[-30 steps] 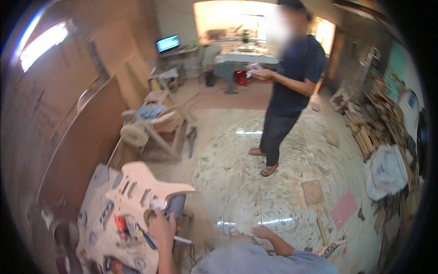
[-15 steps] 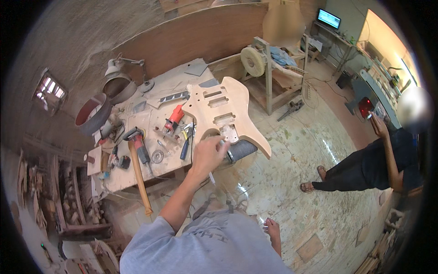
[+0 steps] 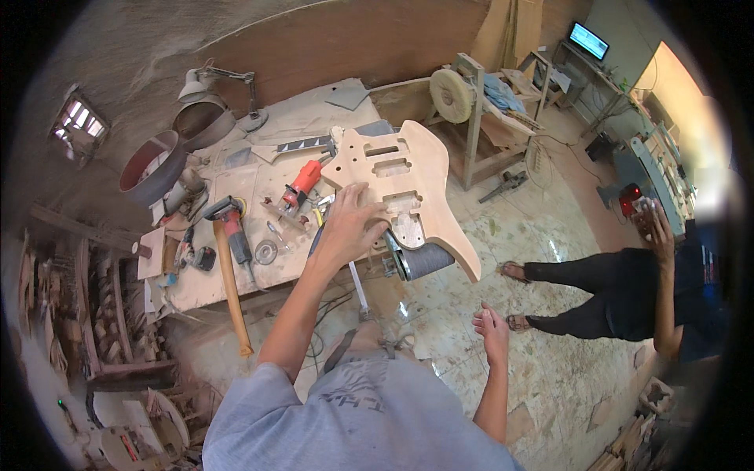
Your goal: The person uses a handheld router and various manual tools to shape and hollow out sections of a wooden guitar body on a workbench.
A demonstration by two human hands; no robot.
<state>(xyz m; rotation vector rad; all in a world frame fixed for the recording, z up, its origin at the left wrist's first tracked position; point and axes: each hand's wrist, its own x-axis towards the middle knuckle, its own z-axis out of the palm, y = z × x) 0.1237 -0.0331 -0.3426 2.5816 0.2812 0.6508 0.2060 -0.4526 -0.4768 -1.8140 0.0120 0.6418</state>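
Note:
My left hand (image 3: 355,224) lies on the lower left edge of a pale, unfinished wooden guitar body (image 3: 428,196), its fingers apart. The body has routed cavities and sits over a grey cylindrical roller (image 3: 426,261) at the bench edge. Left of it are a red power tool (image 3: 303,182), an angle tool with a disc (image 3: 234,231), a cordless drill (image 3: 192,255) and a long wooden piece (image 3: 229,286). My right hand (image 3: 492,331) hangs below the guitar body, fingers loosely curled and apart, with nothing seen in it.
A cluttered bench (image 3: 212,289) carries a lamp (image 3: 194,88). A wooden frame with a buffing wheel (image 3: 449,96) stands behind. Another person (image 3: 605,298) stands at right, a hand raised. Timber racks (image 3: 90,314) are at left; a screen (image 3: 589,41) and machine (image 3: 632,169) are at back.
The view has swung toward the bench. My left hand has shifted along the guitar body, its fingers now further over the top. My right hand has come higher beside me.

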